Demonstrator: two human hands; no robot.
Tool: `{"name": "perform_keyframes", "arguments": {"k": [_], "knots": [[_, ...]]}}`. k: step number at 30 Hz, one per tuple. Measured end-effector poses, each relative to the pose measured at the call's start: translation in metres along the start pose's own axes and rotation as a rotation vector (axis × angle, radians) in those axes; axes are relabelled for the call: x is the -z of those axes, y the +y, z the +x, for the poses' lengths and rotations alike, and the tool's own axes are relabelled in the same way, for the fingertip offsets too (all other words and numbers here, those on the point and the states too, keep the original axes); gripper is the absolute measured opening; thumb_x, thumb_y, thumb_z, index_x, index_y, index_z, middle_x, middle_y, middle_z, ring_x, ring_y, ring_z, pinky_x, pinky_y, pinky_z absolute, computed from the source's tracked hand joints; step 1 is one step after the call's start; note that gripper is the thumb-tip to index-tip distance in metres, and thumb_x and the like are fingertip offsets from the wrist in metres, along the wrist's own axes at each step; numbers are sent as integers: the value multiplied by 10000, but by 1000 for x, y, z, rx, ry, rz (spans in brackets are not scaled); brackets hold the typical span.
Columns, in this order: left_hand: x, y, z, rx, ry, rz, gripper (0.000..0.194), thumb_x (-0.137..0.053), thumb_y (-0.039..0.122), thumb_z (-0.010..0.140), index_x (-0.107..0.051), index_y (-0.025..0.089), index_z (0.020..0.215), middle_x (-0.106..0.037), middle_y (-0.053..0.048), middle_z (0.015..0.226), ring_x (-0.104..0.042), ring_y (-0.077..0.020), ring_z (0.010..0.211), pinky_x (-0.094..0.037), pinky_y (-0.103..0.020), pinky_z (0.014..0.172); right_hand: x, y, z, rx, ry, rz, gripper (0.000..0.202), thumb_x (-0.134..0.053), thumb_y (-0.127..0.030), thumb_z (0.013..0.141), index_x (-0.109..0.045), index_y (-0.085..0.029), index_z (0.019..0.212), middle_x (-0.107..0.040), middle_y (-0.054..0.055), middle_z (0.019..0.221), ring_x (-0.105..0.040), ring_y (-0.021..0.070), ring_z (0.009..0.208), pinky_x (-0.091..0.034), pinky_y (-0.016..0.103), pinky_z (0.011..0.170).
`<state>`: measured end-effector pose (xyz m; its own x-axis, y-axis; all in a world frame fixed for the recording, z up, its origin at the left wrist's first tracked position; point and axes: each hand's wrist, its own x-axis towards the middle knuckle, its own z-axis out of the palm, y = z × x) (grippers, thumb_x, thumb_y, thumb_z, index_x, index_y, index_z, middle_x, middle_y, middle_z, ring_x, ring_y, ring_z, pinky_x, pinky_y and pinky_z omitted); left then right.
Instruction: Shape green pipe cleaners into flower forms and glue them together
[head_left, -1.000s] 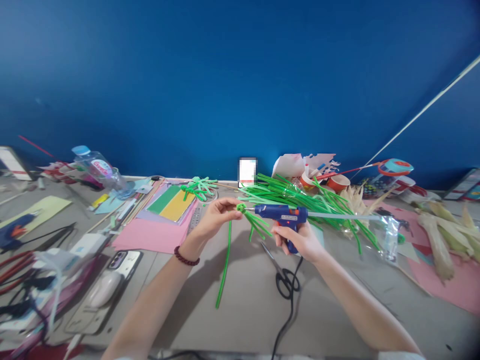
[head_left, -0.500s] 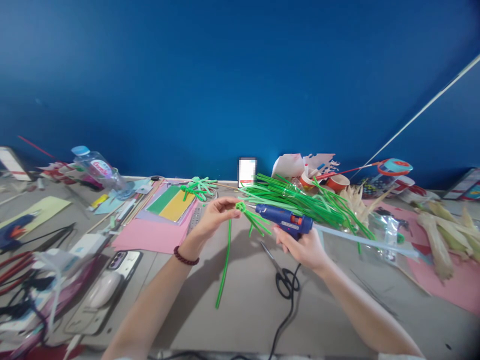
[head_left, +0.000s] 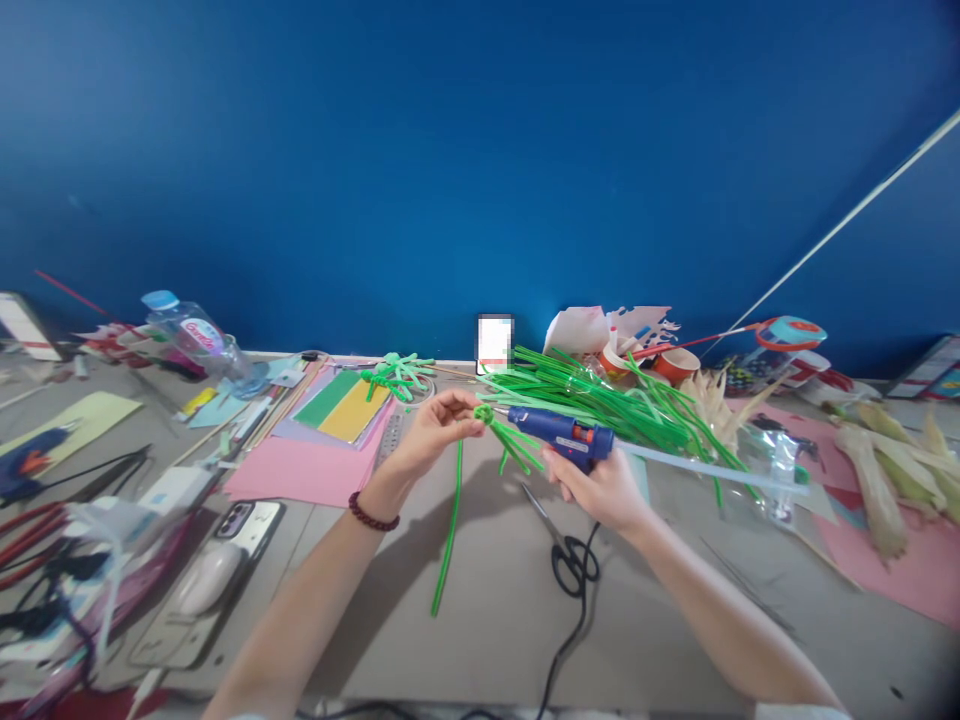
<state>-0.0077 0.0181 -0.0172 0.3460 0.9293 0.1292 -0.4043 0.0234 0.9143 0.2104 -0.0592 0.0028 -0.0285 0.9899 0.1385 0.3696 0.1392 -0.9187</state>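
Between its fingertips my left hand [head_left: 442, 432] pinches a small bundle of green pipe cleaners [head_left: 514, 442], joined at a knotted end and fanning out to the right. My right hand [head_left: 592, 485] is wrapped round the handle of a blue glue gun [head_left: 559, 432]. The gun's nozzle is at the knotted end; I cannot tell whether it touches. A long clear glue stick [head_left: 697, 466] sticks out of the gun's back. Below the hands lie black-handled scissors [head_left: 574, 565] and a single green pipe cleaner [head_left: 447, 545].
A heap of green pipe cleaners [head_left: 615, 405] lies behind the right hand. Left are pink paper [head_left: 300, 475], a plastic bottle [head_left: 199, 335] and a phone [head_left: 202, 590]. Corn husks [head_left: 877, 490] lie far right. The gun's black cord [head_left: 559, 660] runs to the front edge.
My right hand has shifted slightly left with the glue gun, bringing its nozzle closer to the knotted end of the bundle. My left hand has hardly moved.
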Motion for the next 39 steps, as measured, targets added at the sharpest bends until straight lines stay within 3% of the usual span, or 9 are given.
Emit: {"name": "perform_keyframes", "arguments": {"k": [3,7,12,16,20,30,39], "knots": [[-1,1,0,3,-7,-16,280,-841,164,572,-658,160,783,-653,23,689,-615,-79,605,-511,-187,588,0,4,-1,84,59,-80,337,-614,-411,792,-531,-171,570,-564,23,481,-481,103,379,-383,215,356],[2,-1,1,24,-20,-53,287,-841,191,583,-653,166,799,-661,20,687,-613,-77,595,-505,-190,593,2,4,3,24,80,29,355,-618,-464,796,-553,-164,617,-534,-3,473,-491,101,367,-409,221,382],[5,-4,2,73,3,-71,300,-842,217,587,-655,169,816,-662,17,681,-614,-85,593,-510,-210,620,12,0,9,-188,-57,476,465,-552,-628,781,-577,-164,808,-549,-30,518,-475,94,298,-357,207,306],[2,-6,2,82,22,-18,299,-839,218,592,-650,159,816,-668,7,685,-626,-96,620,-520,-228,651,18,7,8,-304,-175,623,516,-476,-674,798,-566,-168,847,-548,-33,488,-450,95,267,-315,197,269],[-5,-9,1,85,3,46,301,-841,232,587,-660,152,815,-681,-3,713,-635,-107,636,-530,-252,674,17,14,4,-336,-208,638,495,-509,-660,791,-563,-169,820,-560,-29,491,-461,91,271,-328,190,279],[-8,-10,-2,94,-36,73,302,-834,240,600,-669,146,835,-687,-9,684,-648,-114,623,-534,-256,669,10,10,9,-316,-153,541,505,-536,-657,764,-564,-157,829,-543,-40,483,-467,95,275,-342,195,277],[-9,-7,-1,10,75,49,287,-827,229,609,-651,157,825,-669,6,654,-619,-96,592,-519,-226,624,11,10,4,-289,-158,457,521,-543,-677,756,-560,-159,810,-541,-40,516,-474,82,295,-354,187,297]]}}
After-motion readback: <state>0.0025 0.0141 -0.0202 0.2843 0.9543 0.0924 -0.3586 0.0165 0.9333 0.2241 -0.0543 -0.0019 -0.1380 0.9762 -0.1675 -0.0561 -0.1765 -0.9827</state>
